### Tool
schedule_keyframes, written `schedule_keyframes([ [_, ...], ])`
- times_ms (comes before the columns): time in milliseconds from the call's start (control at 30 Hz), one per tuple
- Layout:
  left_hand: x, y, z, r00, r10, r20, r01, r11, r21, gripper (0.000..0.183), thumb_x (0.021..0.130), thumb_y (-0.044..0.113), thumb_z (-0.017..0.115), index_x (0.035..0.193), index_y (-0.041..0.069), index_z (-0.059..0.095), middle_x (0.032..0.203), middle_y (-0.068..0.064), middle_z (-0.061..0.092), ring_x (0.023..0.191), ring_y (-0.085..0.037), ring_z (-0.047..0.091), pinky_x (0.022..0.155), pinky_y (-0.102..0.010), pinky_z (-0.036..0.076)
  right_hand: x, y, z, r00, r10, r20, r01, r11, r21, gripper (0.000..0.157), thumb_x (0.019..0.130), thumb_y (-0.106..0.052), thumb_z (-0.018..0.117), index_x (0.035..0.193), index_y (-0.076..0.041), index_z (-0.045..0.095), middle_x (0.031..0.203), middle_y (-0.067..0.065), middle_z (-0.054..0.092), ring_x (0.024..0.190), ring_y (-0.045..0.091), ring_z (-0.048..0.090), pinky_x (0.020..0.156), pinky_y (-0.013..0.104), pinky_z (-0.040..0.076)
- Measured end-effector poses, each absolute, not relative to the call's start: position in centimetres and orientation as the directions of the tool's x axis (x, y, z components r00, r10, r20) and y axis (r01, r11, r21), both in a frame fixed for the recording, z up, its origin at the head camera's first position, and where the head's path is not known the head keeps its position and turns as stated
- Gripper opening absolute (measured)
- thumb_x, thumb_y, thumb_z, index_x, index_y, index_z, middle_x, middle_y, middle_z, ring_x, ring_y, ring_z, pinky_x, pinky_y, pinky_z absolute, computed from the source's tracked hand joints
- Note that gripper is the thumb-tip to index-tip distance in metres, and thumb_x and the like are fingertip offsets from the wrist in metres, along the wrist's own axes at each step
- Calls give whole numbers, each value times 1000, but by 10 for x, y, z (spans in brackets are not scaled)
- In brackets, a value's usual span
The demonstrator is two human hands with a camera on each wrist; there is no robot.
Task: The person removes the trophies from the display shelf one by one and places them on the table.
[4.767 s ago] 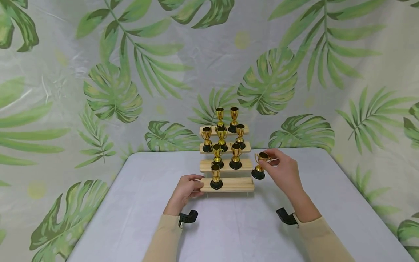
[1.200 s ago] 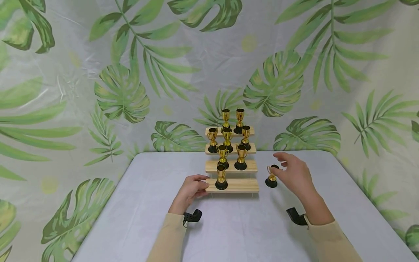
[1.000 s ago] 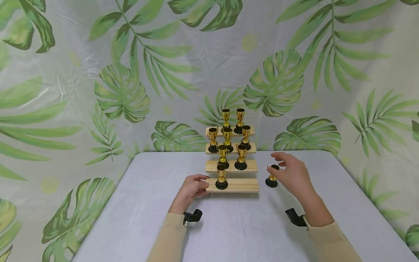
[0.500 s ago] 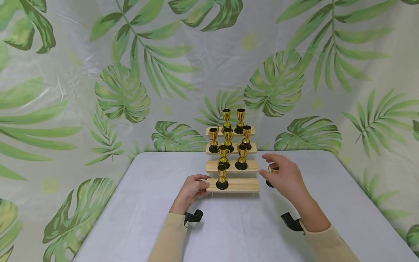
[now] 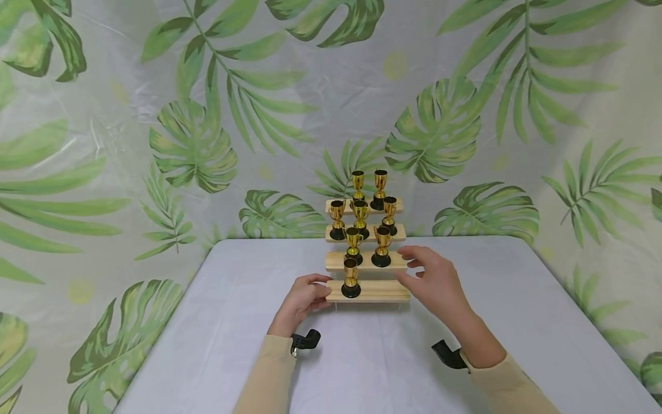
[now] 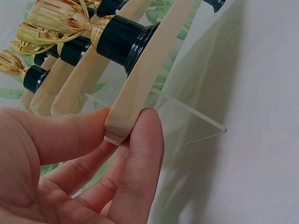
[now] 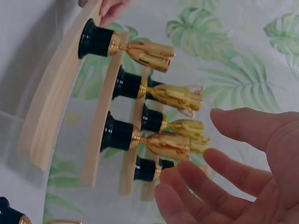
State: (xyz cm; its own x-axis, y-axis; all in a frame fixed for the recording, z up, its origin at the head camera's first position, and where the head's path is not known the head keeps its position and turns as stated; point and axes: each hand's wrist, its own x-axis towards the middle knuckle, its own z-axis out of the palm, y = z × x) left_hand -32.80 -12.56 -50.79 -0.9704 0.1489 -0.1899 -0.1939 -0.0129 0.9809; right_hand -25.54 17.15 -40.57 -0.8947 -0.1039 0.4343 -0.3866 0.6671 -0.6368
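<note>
My left hand [image 5: 304,298] pinches the left end of the lowest plank [image 5: 385,291] of a stepped wooden display stand; in the left wrist view, the thumb lies above the plank [image 6: 144,81] and a finger beneath. One gold trophy [image 5: 351,279] with a black base stands on that plank. My right hand [image 5: 437,283], fingers parted and holding nothing, is just right of the stand, nearest the trophy [image 5: 382,247] on the second plank. Another trophy [image 7: 13,215] appears at the lower left corner of the right wrist view; my right hand hides it in the head view.
Several trophies stand upright on the upper planks, including one on the top plank [image 5: 380,190]. Clear supports hold the stand on a white-covered table [image 5: 248,270]. A leaf-patterned cloth [image 5: 310,115] hangs behind.
My right hand carried a trophy away from the stand, set it on the table to the right, let go, and moved back left toward the stand. The left hand keeps its grip.
</note>
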Motion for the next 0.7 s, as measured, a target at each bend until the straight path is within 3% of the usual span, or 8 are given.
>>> schedule_keyframes([
  [700, -329, -128, -507, -965, 154, -211, -216, -13, 976, 39, 87, -2, 68, 125, -6, 62, 103, -19, 67, 78, -21, 69, 70, -35, 62, -278, 98, -434, -857, -142, 496, -478, 579, -660, 49, 83, -24, 85, 127, -14, 68, 106, 6, 69, 90, 22, 68, 73, 39, 59],
])
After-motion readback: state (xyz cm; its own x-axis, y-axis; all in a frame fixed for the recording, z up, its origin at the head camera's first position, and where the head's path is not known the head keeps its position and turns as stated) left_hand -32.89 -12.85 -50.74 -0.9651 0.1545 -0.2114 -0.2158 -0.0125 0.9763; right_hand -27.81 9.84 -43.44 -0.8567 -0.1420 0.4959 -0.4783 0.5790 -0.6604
